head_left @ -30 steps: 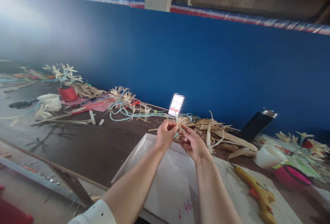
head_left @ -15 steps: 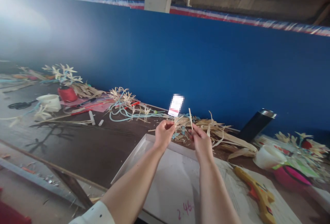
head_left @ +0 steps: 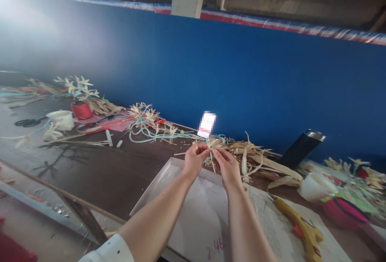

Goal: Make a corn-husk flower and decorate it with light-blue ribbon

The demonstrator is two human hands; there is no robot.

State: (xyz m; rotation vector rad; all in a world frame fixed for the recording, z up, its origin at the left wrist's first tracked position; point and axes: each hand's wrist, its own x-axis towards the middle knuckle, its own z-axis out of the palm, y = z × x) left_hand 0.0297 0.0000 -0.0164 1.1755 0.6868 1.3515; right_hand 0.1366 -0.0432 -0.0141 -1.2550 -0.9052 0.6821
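Above the far edge of a shallow white box lid, both of my hands meet with fingertips nearly touching. My left hand is closed in a pinch on pale husk strips, partly covered by its fingers. A narrow pale strip points downward between the hands, and my right hand pinches at its upper end. The exact shape of the held piece is too small to make out. Dry corn husks lie in a heap just beyond and right of my hands. A bright phone-like screen stands behind them.
A yellow glue gun lies on paper at right, near a white cup, a pink pouch and a tilted black thermos. Leftward are husk flowers, pale-blue cords, red thread, a white bowl and scissors.
My right hand has moved left to meet my left hand. The strip that stood upright in the right hand no longer shows there; a strip now points down between the hands.
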